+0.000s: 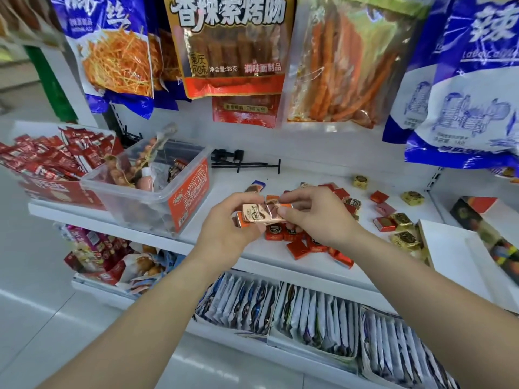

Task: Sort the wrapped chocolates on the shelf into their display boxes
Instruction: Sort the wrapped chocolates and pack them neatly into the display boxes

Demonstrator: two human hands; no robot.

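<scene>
Rose-gold foil is wrapping the chocolate bar (pixel 265 213) that you are holding in front of you in the head view, just above the white shelf (pixel 224 179). Your left hand (pixel 224 228) is curling round its left end and is also gripping the orange-wrapped bars (pixel 241 222) stacked right under it. Your right hand (pixel 317 217) is pinching the bar's right end between thumb and fingers.

Beneath and beyond your hands, red square chocolates (pixel 298 249) are lying in a loose heap on the shelf, some reaching towards its front edge. Gold-wrapped chocolates (pixel 405 239) are sitting scattered to the right of the heap, a few of them well apart near the back.

A white box (pixel 455 256) is standing at the shelf's right end, just beside the nearest gold pieces, with a dark printed box (pixel 474 220) lying behind it. To your left a clear plastic tub (pixel 157 193) is holding packed snacks, and beside it a red carton (pixel 50 189) is brimming with red sachets. Snack bags (pixel 233 46) are hanging above the shelf.
</scene>
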